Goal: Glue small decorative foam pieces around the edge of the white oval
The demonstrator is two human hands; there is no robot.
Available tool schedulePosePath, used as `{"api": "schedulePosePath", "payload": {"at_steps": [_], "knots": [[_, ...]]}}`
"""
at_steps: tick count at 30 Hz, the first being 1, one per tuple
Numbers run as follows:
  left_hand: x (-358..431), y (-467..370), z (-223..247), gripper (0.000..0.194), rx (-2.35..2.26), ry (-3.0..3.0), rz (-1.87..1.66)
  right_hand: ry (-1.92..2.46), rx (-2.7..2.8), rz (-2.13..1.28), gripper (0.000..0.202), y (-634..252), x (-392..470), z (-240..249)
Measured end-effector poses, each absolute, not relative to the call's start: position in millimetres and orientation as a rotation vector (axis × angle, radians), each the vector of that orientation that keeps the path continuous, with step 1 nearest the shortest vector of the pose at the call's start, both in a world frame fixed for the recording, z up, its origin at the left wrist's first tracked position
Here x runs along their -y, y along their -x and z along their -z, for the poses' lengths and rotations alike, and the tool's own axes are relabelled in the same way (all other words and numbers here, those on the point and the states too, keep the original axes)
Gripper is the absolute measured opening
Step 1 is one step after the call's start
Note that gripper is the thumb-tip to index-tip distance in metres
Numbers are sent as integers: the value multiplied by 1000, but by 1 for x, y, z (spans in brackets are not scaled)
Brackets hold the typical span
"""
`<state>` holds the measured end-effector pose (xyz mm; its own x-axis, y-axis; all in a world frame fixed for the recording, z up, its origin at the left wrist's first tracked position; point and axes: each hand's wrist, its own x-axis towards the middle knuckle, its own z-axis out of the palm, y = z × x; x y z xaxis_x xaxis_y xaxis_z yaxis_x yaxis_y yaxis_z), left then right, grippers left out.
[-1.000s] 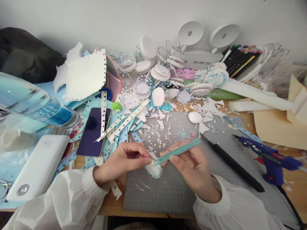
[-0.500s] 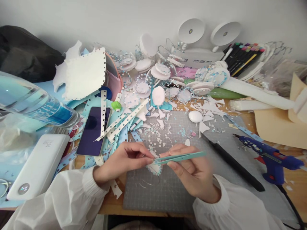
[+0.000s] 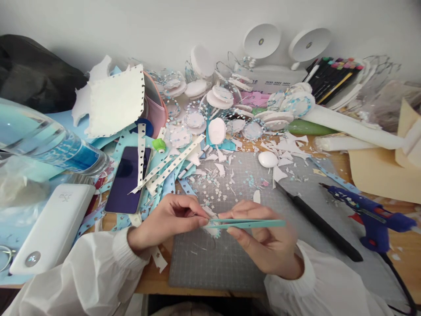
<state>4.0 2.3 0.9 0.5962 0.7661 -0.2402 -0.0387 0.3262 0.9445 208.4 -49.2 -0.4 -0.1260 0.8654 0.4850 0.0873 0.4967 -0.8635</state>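
Note:
My left hand (image 3: pixel 171 217) pinches a small white foam disc (image 3: pixel 212 228) edged with tiny blue stars, low over the grey cutting mat (image 3: pixel 230 263). My right hand (image 3: pixel 263 239) grips teal tweezers (image 3: pixel 250 224), held level, with their tips at the disc right beside my left fingertips. Loose blue and white star confetti (image 3: pixel 220 191) is scattered on the mat just beyond both hands.
A phone (image 3: pixel 128 180), white power bank (image 3: pixel 52 228) and lying water bottle (image 3: pixel 49 147) are at the left. A black craft knife (image 3: pixel 315 221) and blue glue gun (image 3: pixel 368 217) lie at the right. Decorated foam discs (image 3: pixel 217 101), punched paper strips (image 3: pixel 171 166) and markers (image 3: pixel 332 77) crowd the back.
The tweezers have swung from tilted up to level, and my right hand has shifted slightly down and right. My left hand keeps its pinch on the disc.

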Motion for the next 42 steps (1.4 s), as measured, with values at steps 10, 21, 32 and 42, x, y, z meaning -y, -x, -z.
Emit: {"api": "schedulePosePath", "payload": {"at_steps": [10,21,32,42], "knots": [[-1,-5,0,5,-838,-1196,-690,643,2061,-384,59,-217,48,-14],[-2,-2,-1,4,-747,-1176,-643,934,1199,-1030,21,-203,56,-5],[0,-4,5,8,-806,-1028,-616,963,1037,-1290,9,-218,39,-2],[3,-2,2,10,-738,-984,-631,878,1010,-1244,4,-218,38,-7]]}}
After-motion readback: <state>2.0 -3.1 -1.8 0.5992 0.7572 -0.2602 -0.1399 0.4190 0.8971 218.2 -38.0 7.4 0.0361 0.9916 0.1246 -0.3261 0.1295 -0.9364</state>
